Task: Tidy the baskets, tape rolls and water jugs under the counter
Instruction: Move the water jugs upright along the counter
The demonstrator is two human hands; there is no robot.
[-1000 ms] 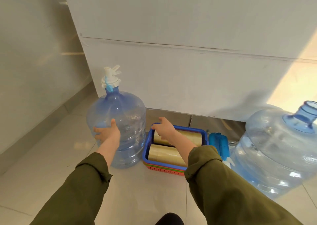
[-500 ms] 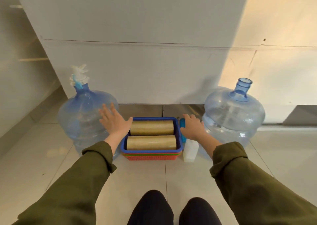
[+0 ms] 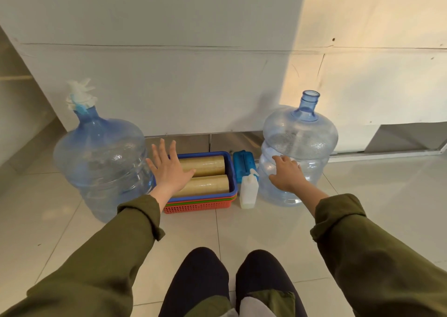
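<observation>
A stack of baskets (image 3: 208,201), blue on top over green and orange ones, sits on the floor against the counter base. Two long rolls of brown tape (image 3: 205,174) lie side by side in the top basket. A blue water jug (image 3: 101,161) with a white tap cap stands to the left. A second blue water jug (image 3: 300,152), uncapped, stands to the right. My left hand (image 3: 169,169) hovers with spread straight fingers over the basket's left end. My right hand (image 3: 286,174) rests with relaxed fingers on the front of the right jug.
A white spray bottle (image 3: 249,192) and a blue scrubbing brush (image 3: 244,163) stand between the baskets and the right jug. The white counter panel (image 3: 217,79) rises behind everything, with a low gap beneath it. Pale floor tiles (image 3: 242,232) stretch towards my knees.
My right hand left the blue brush and moved right onto the right jug. My left hand stays spread over the basket's left end. The view pulled back a little.
</observation>
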